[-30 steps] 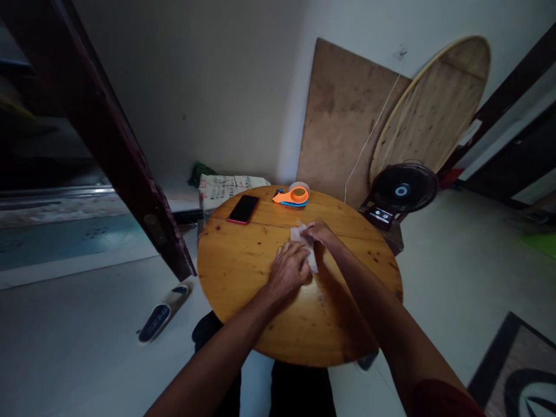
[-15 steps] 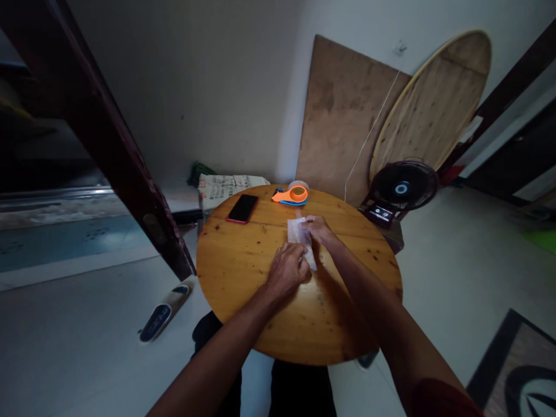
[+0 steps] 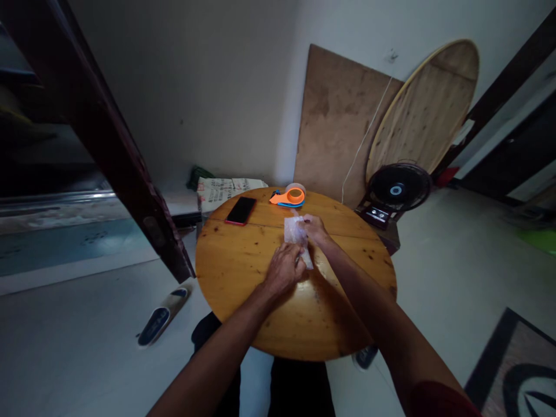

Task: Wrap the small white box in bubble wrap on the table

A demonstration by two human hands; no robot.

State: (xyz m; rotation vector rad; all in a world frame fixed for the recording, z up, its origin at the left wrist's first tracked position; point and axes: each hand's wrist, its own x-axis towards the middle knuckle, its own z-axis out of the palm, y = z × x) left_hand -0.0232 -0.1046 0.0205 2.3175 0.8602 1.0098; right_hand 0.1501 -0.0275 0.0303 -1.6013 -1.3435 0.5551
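Observation:
On the round wooden table [image 3: 234,272] lies a small piece of whitish, see-through bubble wrap [image 3: 293,231]. My left hand [image 3: 283,266] is closed over its near end, fingers curled and pressing it toward the tabletop. At its far right edge my right hand [image 3: 313,227] pinches the bubble wrap between thumb and fingers. A short strip of clear tape [image 3: 295,212] seems to stick out past the far edge of the wrap. Whether anything is wrapped inside cannot be made out. Just beyond stands an orange and blue tape dispenser [image 3: 289,197] with a roll of tape.
A black phone with a red edge [image 3: 241,211] lies at the table's back left. Behind the table are a printed sack [image 3: 226,188], a leaning board [image 3: 334,121] and a round wooden top [image 3: 428,110]. A dark fan [image 3: 396,190] stands at the right; a slipper [image 3: 163,315] lies on the floor.
Both hands keep their hold on the bubble wrap, with only slight finger movement. The whole view has shifted a little; the phone and tape dispenser stay in place on the table.

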